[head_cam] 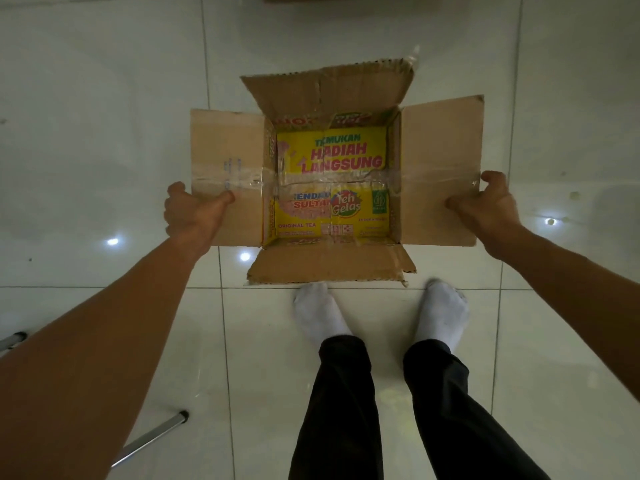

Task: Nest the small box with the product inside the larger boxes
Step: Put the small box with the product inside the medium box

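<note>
Outer carton held open, yellow box already inside.

My left hand and right hand each pinch a side flap of the cardboard carton, keeping flaps clear of the yellow tea box seated on its bottom.

The brown cardboard box stood open on the white tiled floor, all four flaps spread outward, with clear tape across its side flaps. Nested inside it lay a closed yellow tea carton, printed "HADIAH LANGSUNG" and "Teh Gelas", its taped top facing up.
</note>
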Demonstrator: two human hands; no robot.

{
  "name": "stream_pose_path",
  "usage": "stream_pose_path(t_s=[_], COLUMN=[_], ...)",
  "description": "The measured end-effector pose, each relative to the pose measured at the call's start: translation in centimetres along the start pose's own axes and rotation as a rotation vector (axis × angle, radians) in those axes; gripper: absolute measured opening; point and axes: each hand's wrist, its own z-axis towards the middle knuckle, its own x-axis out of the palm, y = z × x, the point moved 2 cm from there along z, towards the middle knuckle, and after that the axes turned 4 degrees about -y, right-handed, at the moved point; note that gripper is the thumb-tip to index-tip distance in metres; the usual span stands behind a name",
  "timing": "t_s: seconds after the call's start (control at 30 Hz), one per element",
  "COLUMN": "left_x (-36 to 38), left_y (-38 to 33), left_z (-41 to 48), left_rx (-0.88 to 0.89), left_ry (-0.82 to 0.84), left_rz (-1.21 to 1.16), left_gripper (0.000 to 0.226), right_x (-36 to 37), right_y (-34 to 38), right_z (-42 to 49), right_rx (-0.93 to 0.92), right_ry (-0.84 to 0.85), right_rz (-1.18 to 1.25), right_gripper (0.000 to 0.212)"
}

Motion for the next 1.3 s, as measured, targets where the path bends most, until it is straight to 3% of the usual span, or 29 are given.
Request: stream_pose_path(t_s=[0.07,0.13,0.2,0.43,0.8,1.3], left_x=[-0.7,-1.2,-1.5,-2.2,-10.3,-20.7], left_y=[-0.2,-0.7,-0.9,-2.5,-8.7,-26.4], left_z=[-0.5,-1.2,-1.9,-6.3,-13.6,-19.1], left_rx=[0.052,0.129,0.201,0.511,0.569,0.706], left_ry=[-0.05,-0.039,-0.014,-0.078,-0.169,-0.316], left_rz=[0.0,-0.059,-0.082,-0.1,-0.241,-0.403], left_gripper=[0.074,0.036,0.02,0.025,0.042,0.041], right_x=[-0.3,-0.6,-0.9,-1.9,-10.7,-24.9], right_y=[0.4,0.9,1.4,3.9,8.8,21.6], right_z=[-0.6,-1.3,-2.3,-5.2,-9.7,-8.3], right_rx=[-0.016,-0.04,-0.062,-0.191,-0.351,-0.595], right_ry=[-0.023,0.001,0.052,0.124,-0.004,-0.169], right_rz=[0.021,0.045,0.068,0.027,-0.026,0.096], right_gripper=[0.058,0.04,0.032,0.024,0.023,0.028])
